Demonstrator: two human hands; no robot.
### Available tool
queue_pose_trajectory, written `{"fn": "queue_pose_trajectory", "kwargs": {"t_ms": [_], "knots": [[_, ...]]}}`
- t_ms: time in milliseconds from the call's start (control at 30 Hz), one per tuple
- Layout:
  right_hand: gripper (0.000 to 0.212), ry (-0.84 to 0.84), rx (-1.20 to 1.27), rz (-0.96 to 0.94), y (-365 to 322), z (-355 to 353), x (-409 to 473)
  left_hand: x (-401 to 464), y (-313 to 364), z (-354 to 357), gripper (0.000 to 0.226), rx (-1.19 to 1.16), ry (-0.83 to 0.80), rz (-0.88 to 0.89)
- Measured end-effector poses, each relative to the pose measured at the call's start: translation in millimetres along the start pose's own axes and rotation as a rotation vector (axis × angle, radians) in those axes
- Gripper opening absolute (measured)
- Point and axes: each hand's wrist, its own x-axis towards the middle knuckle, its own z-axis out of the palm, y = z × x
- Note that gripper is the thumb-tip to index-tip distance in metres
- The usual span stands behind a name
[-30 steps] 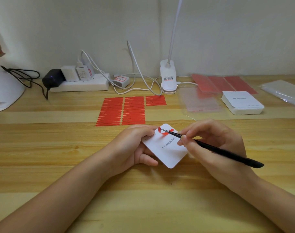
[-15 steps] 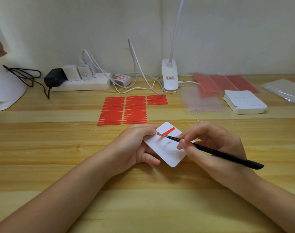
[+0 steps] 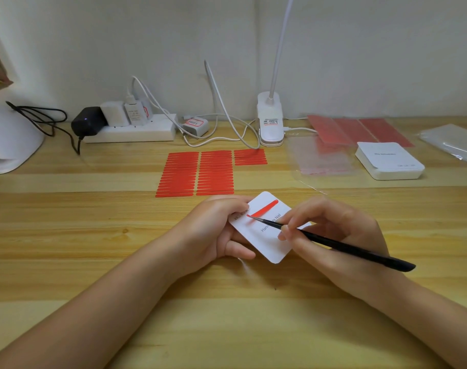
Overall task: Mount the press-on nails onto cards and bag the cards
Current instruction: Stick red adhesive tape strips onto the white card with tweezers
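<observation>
My left hand [image 3: 216, 230] holds a white printed card [image 3: 269, 235] by its left edge, just above the wooden table. A red adhesive strip [image 3: 264, 208] lies flat and diagonal across the card's upper part. My right hand [image 3: 330, 235] pinches black tweezers [image 3: 341, 246], whose tip touches the strip's lower left end. Three columns of red strips [image 3: 197, 173] lie on the table beyond the card. A stack of white cards [image 3: 389, 161] sits at the right, with clear bags [image 3: 320, 158] beside it.
A white power strip [image 3: 131, 131] with plugs and cables runs along the back wall. A clip lamp [image 3: 270, 121] stands behind the strips. Red sheets [image 3: 357, 130] and a plastic packet [image 3: 453, 142] lie far right. A white rounded object [image 3: 11, 139] sits at the left edge.
The red strip was curled at the card's top a second ago; now it lies straight and flat. The tweezers' tip slid down to the strip's lower left end.
</observation>
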Motion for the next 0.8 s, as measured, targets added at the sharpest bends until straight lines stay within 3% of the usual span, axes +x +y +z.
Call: {"fn": "queue_pose_trajectory", "kwargs": {"t_ms": [400, 800], "knots": [[0.028, -0.025, -0.11, -0.069, 1.2, 0.0, -0.9, 0.4, -0.8, -0.9, 0.035, 0.002, -0.007, 0.006], [0.01, -0.06, -0.154, -0.135, 4.1, -1.4, -2.2, 0.3, -1.0, -0.8, 0.034, 0.008, 0.005, 0.009]]}}
